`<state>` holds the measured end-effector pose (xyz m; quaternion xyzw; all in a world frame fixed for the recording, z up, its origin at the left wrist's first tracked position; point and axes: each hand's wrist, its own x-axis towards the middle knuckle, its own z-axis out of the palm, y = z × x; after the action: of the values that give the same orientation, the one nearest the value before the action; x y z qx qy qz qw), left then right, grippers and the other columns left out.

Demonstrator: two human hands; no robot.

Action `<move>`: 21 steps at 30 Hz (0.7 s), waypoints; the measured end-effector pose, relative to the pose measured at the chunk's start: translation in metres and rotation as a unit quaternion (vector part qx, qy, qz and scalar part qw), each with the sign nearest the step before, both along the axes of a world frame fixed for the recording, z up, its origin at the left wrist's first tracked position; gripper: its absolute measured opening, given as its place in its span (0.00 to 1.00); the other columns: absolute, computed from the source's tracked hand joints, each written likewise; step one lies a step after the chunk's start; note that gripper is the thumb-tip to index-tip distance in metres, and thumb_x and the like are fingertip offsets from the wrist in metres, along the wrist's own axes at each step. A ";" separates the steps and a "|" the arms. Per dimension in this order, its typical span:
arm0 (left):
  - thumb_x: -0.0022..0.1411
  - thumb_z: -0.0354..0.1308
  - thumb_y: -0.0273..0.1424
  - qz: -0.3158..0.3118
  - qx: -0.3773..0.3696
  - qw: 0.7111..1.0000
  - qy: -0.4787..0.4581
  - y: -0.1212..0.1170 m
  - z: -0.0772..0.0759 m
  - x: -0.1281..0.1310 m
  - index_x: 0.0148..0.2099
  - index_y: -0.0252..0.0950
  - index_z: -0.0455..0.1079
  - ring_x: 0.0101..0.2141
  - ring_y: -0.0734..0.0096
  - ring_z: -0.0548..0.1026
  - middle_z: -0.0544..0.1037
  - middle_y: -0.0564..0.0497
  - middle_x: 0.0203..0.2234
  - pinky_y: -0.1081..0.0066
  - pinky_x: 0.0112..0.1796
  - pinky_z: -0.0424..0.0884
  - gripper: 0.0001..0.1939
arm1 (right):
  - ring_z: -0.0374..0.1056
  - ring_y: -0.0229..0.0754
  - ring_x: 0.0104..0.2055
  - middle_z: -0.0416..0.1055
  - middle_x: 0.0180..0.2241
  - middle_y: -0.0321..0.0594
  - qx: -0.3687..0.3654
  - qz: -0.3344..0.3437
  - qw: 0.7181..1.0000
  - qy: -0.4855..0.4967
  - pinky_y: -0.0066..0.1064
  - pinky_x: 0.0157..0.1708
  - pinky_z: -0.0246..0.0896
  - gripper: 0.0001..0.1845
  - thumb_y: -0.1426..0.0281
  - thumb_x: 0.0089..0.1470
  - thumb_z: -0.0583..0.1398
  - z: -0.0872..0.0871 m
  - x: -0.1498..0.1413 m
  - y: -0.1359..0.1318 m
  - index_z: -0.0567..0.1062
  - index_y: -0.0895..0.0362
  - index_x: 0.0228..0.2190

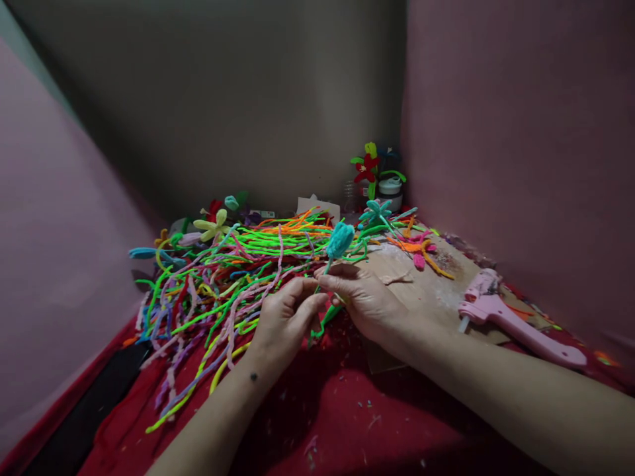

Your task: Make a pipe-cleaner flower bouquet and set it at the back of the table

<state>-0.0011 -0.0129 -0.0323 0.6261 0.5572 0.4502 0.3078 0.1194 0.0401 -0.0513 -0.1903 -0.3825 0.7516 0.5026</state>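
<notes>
A turquoise pipe-cleaner flower (pixel 340 240) with a closed, tulip-like head stands upright between my two hands. My right hand (pixel 364 297) pinches its thin stem just below the head. Close beside it, my left hand (pixel 290 311) is closed with thumb and fingers together at the lower stem; its fingertips partly hide what they grip. Below the hands, a green pipe-cleaner piece (pixel 325 322) hangs at the stem. Both hands are above the red cloth (pixel 347 410), in front of a heap of loose pipe cleaners (pixel 238 277) in many colours.
A pink glue gun (pixel 516 320) lies at the right on brown cardboard (pixel 397 264). Finished pipe-cleaner flowers, such as a red one (pixel 366 168) and a yellow one (pixel 213 226), stand at the back. A dark flat object (pixel 99 403) lies at left. Walls enclose both sides.
</notes>
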 end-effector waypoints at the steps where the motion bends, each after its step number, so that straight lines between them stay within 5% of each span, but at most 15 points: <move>1: 0.58 0.54 0.33 0.014 0.012 1.000 0.010 0.000 -0.001 0.001 0.33 0.34 0.68 0.15 0.80 0.64 0.67 0.58 0.15 0.78 0.18 0.61 0.07 | 0.63 0.36 0.29 0.69 0.23 0.32 -0.008 -0.007 1.000 -0.004 0.31 0.33 0.55 0.10 0.71 0.31 0.69 0.000 0.000 0.000 0.74 0.57 0.20; 5: 0.58 0.54 0.32 0.037 0.020 0.999 -0.013 0.000 -0.003 0.001 0.32 0.35 0.67 0.15 0.82 0.60 0.63 0.59 0.14 0.79 0.17 0.57 0.06 | 0.63 0.36 0.29 0.69 0.22 0.31 -0.014 -0.026 1.000 -0.003 0.31 0.34 0.56 0.11 0.70 0.30 0.70 0.000 0.000 0.001 0.74 0.57 0.20; 9: 0.57 0.55 0.34 0.005 -0.059 0.991 -0.121 0.001 0.002 -0.001 0.29 0.35 0.63 0.12 0.84 0.58 0.66 0.59 0.15 0.80 0.14 0.53 0.09 | 0.65 0.36 0.29 0.71 0.24 0.34 0.063 0.002 0.998 -0.012 0.32 0.36 0.57 0.07 0.69 0.36 0.67 0.002 0.002 0.001 0.75 0.58 0.21; 16: 0.58 0.56 0.32 -0.068 -0.168 0.941 -0.286 0.002 0.010 -0.008 0.30 0.35 0.61 0.10 0.88 0.50 0.64 0.60 0.14 0.84 0.12 0.48 0.08 | 0.66 0.37 0.33 0.73 0.28 0.35 0.108 0.017 0.994 -0.007 0.32 0.40 0.58 0.04 0.73 0.41 0.64 0.000 0.003 0.002 0.77 0.58 0.26; 21: 0.58 0.56 0.32 -0.126 -0.213 0.910 -0.332 0.003 0.008 -0.016 0.31 0.35 0.64 0.09 0.90 0.45 0.63 0.61 0.14 0.85 0.09 0.46 0.06 | 0.64 0.34 0.28 0.72 0.26 0.34 0.126 0.060 0.990 -0.005 0.29 0.33 0.57 0.05 0.70 0.45 0.63 -0.003 0.002 0.004 0.77 0.57 0.27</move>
<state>-0.0176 -0.0101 -0.0238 0.4254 0.4221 0.4596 0.6554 0.1211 0.0437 -0.0545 -0.1057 -0.4876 0.7252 0.4745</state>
